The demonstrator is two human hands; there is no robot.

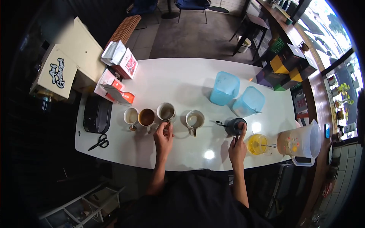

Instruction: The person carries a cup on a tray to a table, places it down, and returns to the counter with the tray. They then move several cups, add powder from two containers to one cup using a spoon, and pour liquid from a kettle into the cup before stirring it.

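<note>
My left hand is closed at the handle of a white mug, which stands upright on the white table. Two more mugs stand to its left: one with brown liquid and a smaller pale one. To its right is another white mug with its handle towards me. My right hand has its fingers against the near right side of a small dark jug; a thin black part sticks out on the jug's left. Nearby is a glass cup of yellow liquid with a spoon in it.
Two blue plastic containers stand behind the jug. A large clear pitcher is at the right end. Scissors, a black tray and red-and-white packets lie at the left. Stacked coloured boxes are at the far right.
</note>
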